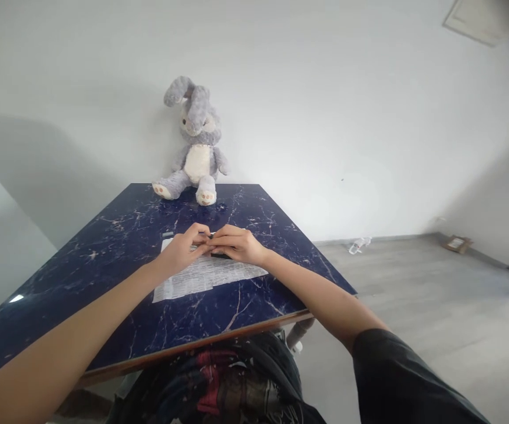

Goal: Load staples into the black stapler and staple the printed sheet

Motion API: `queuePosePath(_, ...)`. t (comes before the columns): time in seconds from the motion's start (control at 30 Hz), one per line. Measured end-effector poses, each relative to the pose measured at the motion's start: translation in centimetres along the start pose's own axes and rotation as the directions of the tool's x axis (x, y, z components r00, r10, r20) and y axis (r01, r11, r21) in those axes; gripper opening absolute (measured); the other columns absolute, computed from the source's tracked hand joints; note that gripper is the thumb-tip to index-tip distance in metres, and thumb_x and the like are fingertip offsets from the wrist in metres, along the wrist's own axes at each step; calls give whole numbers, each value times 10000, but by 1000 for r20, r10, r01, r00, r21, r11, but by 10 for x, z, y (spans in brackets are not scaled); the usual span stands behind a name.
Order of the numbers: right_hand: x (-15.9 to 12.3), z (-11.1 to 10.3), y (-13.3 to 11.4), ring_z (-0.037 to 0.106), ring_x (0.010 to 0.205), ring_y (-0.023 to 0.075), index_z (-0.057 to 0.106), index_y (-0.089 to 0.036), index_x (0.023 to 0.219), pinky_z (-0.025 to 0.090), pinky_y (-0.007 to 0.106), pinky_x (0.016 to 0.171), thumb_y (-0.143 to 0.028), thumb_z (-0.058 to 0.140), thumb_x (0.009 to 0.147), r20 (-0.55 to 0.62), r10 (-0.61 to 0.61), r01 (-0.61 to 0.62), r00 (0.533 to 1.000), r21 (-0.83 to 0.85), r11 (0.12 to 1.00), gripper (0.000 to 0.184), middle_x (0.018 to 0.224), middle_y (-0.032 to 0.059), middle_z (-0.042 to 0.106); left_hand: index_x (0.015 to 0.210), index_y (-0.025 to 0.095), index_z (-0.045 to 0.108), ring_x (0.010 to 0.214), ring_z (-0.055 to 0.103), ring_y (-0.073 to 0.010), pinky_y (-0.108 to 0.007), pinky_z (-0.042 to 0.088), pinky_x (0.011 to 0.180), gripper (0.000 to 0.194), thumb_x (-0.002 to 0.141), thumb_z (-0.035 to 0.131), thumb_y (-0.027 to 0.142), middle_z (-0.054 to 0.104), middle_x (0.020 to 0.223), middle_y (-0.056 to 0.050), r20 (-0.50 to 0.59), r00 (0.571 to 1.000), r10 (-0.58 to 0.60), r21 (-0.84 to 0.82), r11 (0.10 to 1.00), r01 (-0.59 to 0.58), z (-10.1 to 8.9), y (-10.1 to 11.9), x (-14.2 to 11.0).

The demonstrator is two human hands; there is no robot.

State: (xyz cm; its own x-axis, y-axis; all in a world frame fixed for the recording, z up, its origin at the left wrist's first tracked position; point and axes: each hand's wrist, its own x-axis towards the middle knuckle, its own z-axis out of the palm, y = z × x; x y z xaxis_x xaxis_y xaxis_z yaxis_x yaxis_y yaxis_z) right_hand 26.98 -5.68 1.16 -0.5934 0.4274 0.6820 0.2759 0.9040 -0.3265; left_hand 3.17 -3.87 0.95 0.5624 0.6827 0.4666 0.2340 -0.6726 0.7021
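My left hand (182, 247) and my right hand (235, 244) meet over the middle of a dark blue marble-patterned table (104, 247). Both have their fingers curled and pinched together around a small dark object (220, 254), too small to name. A thin dark sliver shows between the fingertips. Under the hands lies a white printed paper sheet (201, 277), flat on the table.
A grey and white plush rabbit (195, 147) sits at the table's far edge against the white wall. To the right lies grey floor with a plastic bottle (359, 244) and a small cardboard box (456, 242) near the wall. Dark clothing shows below the table's near edge.
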Motion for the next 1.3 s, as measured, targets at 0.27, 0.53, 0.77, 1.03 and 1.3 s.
queuePosePath(0.27, -25, -52, 72, 738, 812, 223, 813, -178, 976, 607, 375, 851, -311, 737, 878, -310, 472, -516, 825, -73, 853, 182, 903, 79, 807, 1059, 222, 666, 782, 753, -227, -317, 566, 795, 184, 1022, 519, 327, 770, 849, -63, -460, 886, -59, 433, 857, 281, -52, -25, 14)
queuePosePath(0.53, -70, -72, 148, 757, 813, 239, 776, -187, 856, 601, 344, 816, -261, 806, 776, -310, 720, -782, 621, -173, 599, 113, 830, 67, 803, 1248, 171, 771, 1165, 709, -336, -396, 547, 998, 334, 966, 630, 281, 753, 1253, -158, -276, 885, -374, 773, 461, 436, -77, -89, 10)
queuePosePath(0.77, -69, -65, 154, 702, 914, 274, 784, -163, 1067, 554, 461, 952, -255, 831, 756, -348, 683, -767, 642, -279, 578, 328, 1028, 119, 753, 980, 214, 821, 1064, 736, -335, -389, 552, 920, 141, 900, 706, 193, 790, 1112, -132, -224, 902, -370, 752, 524, 401, -73, -94, 11)
queuePosePath(1.03, -38, -54, 105, 670, 897, 253, 731, -183, 1035, 557, 445, 897, -255, 648, 904, -389, 454, -566, 802, -251, 785, 170, 1016, 100, 712, 1029, 221, 523, 676, 704, -179, -284, 503, 665, 134, 968, 561, 107, 765, 854, -36, -346, 853, -391, 232, 845, 481, -53, -81, 17)
queuePosePath(1.3, -7, -5, 29, 676, 1076, 269, 571, -211, 1427, 561, 437, 933, -512, 709, 951, 154, 325, -309, 933, -116, 944, 579, 1269, 132, 688, 886, 120, 633, 494, 495, -100, -238, 388, 501, 24, 890, 649, 101, 574, 678, -14, -40, 741, -670, -690, 555, 465, -22, -47, 24)
